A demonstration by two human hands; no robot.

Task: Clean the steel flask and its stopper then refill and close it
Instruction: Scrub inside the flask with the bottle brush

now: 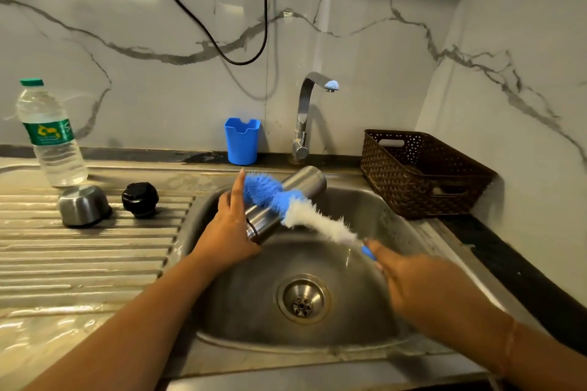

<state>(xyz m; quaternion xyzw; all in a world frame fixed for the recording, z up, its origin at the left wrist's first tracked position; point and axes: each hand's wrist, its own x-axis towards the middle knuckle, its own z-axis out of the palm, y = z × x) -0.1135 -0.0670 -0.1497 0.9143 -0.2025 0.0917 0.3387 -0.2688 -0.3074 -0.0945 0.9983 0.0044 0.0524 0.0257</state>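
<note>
The left hand [228, 232] grips the steel flask [305, 179] tilted over the sink [365, 200], forefinger straight up; the right hand [413, 282] — blurred — holds the brush [295, 206] by its handle, bristles across the flask's side. Left, on the drainboard: stopper [140, 200], steel cap [83, 205], water bottle [50, 136].

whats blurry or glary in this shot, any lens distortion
Head view: the right hand and brush are smeared by motion blur; the left hand and flask look sharper; glare streaks the wet drainboard; wide-angle distortion bows the front rim of the sink.
</note>
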